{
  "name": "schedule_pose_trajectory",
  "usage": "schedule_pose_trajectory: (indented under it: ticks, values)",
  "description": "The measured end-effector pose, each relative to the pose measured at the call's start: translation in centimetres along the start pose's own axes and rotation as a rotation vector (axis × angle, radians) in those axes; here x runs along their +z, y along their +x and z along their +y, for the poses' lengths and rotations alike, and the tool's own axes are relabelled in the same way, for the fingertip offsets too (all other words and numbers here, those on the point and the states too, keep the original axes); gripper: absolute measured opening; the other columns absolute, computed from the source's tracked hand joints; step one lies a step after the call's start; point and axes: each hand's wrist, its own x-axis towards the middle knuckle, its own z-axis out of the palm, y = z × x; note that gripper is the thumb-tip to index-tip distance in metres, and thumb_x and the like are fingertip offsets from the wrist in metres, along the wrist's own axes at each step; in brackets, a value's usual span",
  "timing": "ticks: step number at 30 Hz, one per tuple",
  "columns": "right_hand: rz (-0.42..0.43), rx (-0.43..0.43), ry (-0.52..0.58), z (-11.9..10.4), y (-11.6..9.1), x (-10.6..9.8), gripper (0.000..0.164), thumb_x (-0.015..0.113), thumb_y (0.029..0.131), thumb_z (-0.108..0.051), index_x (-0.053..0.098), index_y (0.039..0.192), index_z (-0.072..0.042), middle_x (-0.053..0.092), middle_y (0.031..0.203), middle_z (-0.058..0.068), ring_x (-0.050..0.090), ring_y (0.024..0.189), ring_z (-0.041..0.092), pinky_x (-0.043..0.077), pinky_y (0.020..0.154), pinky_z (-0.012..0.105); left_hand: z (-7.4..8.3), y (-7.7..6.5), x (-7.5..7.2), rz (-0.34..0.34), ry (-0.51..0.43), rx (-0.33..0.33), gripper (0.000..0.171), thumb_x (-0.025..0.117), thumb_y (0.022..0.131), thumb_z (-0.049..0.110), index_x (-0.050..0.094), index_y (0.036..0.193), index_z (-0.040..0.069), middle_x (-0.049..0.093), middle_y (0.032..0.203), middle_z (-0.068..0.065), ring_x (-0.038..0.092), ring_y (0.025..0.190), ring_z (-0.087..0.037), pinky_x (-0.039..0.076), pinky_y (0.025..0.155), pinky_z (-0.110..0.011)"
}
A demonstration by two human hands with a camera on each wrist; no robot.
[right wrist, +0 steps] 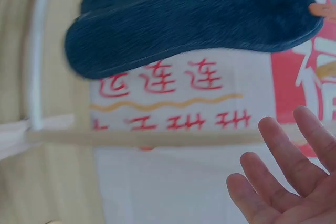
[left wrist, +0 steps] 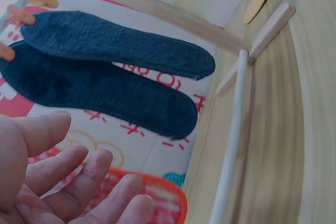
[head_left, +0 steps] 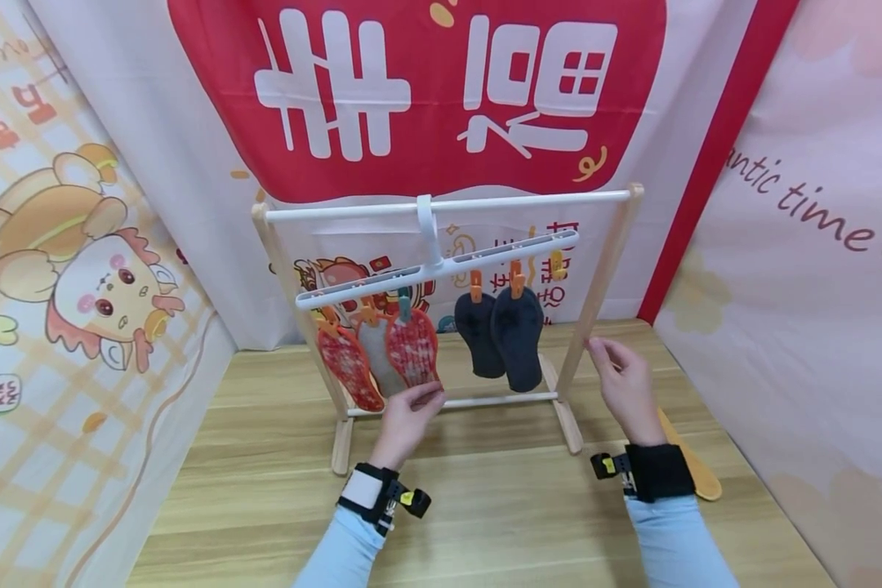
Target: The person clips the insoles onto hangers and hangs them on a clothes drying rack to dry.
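Note:
A white clip hanger (head_left: 441, 265) hangs tilted from the rack's top bar, its right end higher. On its left part hang red-patterned insoles with orange rims, one at the far left (head_left: 349, 367) and one (head_left: 413, 343) under a green clip (head_left: 404, 308), with a grey insole (head_left: 382, 355) between them. Two dark blue insoles (head_left: 518, 339) hang on the right from orange clips (head_left: 517, 279). My left hand (head_left: 406, 420) is at the lower end of the red insole, fingers loosely bent; contact is unclear. My right hand (head_left: 621, 380) holds nothing, beside the right post.
The rack's wooden right post (head_left: 603, 278) and white lower bar (head_left: 500, 400) stand close to my hands. A yellow clip (head_left: 557, 265) hangs bare at the hanger's right end. A flat wooden piece (head_left: 694, 465) lies on the table by my right wrist. Printed cloth walls surround the table.

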Motion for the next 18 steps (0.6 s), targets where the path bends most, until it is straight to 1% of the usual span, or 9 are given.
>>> schedule_pose_trajectory:
  ticks: [2, 3, 4, 5, 7, 9, 10, 15, 18]
  values:
    - [-0.003, 0.024, -0.020, 1.2, -0.7, -0.3, 0.058, 0.045, 0.095, -0.050, 0.067, 0.124, -0.004, 0.070, 0.121, 0.012, 0.057, 0.102, -0.012, 0.048, 0.096, 0.024, -0.4, -0.6, -0.6, 0.007, -0.024, -0.014, 0.045, 0.068, 0.087, 0.035, 0.067, 0.126, 0.010, 0.071, 0.118, -0.007, 0.068, 0.108, -0.023, 0.055, 0.085, -0.025]
    - [-0.008, 0.040, -0.031, 1.8, -1.1, -0.5, 0.058, 0.045, 0.095, -0.050, 0.067, 0.124, -0.005, 0.070, 0.121, 0.011, 0.057, 0.103, -0.012, 0.047, 0.095, 0.020, -0.6, -1.0, -0.9, 0.011, -0.035, -0.009, 0.045, 0.068, 0.088, 0.033, 0.067, 0.126, 0.008, 0.070, 0.120, -0.009, 0.068, 0.109, -0.024, 0.054, 0.086, -0.025]
    - [-0.012, 0.059, -0.042, 2.3, -1.5, -0.7, 0.059, 0.045, 0.095, -0.051, 0.068, 0.125, -0.006, 0.070, 0.121, 0.011, 0.057, 0.104, -0.011, 0.045, 0.093, 0.017, -0.8, -1.3, -1.2, 0.017, -0.037, -0.004, 0.045, 0.068, 0.088, 0.032, 0.067, 0.126, 0.007, 0.070, 0.120, -0.009, 0.068, 0.108, -0.024, 0.054, 0.085, -0.024]
    - [-0.019, 0.073, -0.063, 2.8, -1.8, -0.8, 0.059, 0.044, 0.095, -0.052, 0.067, 0.125, -0.007, 0.070, 0.121, 0.010, 0.056, 0.104, -0.012, 0.045, 0.091, 0.017, -1.0, -1.7, -1.5, 0.024, -0.042, 0.002, 0.047, 0.068, 0.088, 0.032, 0.066, 0.127, 0.006, 0.070, 0.120, -0.010, 0.068, 0.108, -0.025, 0.054, 0.085, -0.024]
    - [-0.021, 0.091, -0.092, 3.9, -2.5, -1.1, 0.059, 0.044, 0.095, -0.052, 0.068, 0.125, -0.008, 0.071, 0.120, 0.008, 0.048, 0.096, -0.022, 0.042, 0.086, 0.010, -1.3, -2.4, -2.0, 0.040, -0.043, 0.011, 0.049, 0.068, 0.088, 0.033, 0.066, 0.127, 0.005, 0.069, 0.122, -0.012, 0.067, 0.109, -0.026, 0.054, 0.085, -0.022]
    - [-0.023, 0.107, -0.131, 4.7, -3.1, -1.2, 0.058, 0.044, 0.095, -0.052, 0.069, 0.123, -0.009, 0.071, 0.119, 0.008, 0.047, 0.095, -0.023, 0.042, 0.084, 0.009, -1.7, -3.0, -2.4, 0.060, -0.038, 0.019, 0.048, 0.067, 0.088, 0.031, 0.065, 0.128, 0.003, 0.068, 0.123, -0.013, 0.067, 0.110, -0.026, 0.053, 0.086, -0.021]
    - [-0.024, 0.110, -0.152, 5.2, -3.4, -1.3, 0.058, 0.044, 0.095, -0.052, 0.070, 0.122, -0.009, 0.071, 0.118, 0.009, 0.046, 0.093, -0.024, 0.042, 0.083, 0.008, -1.9, -3.3, -2.5, 0.072, -0.030, 0.015, 0.048, 0.068, 0.088, 0.032, 0.066, 0.127, 0.004, 0.068, 0.123, -0.012, 0.067, 0.110, -0.025, 0.053, 0.086, -0.021]
    - [-0.005, 0.085, -0.155, 7.0, -4.8, -1.3, 0.050, 0.050, 0.096, -0.042, 0.072, 0.116, -0.002, 0.072, 0.113, 0.016, 0.043, 0.084, -0.030, 0.038, 0.077, 0.000, -3.0, -4.7, -3.2, 0.110, 0.006, 0.005, 0.044, 0.069, 0.087, 0.031, 0.068, 0.124, 0.005, 0.070, 0.119, -0.011, 0.068, 0.107, -0.024, 0.053, 0.085, -0.019]
    - [0.000, 0.086, -0.166, 8.0, -5.6, -1.5, 0.047, 0.052, 0.096, -0.040, 0.072, 0.114, -0.002, 0.073, 0.110, 0.016, 0.042, 0.082, -0.031, 0.039, 0.076, 0.001, -3.7, -5.6, -3.6, 0.118, 0.039, 0.012, 0.044, 0.069, 0.087, 0.031, 0.068, 0.123, 0.005, 0.071, 0.115, -0.012, 0.069, 0.101, -0.022, 0.053, 0.081, -0.017]
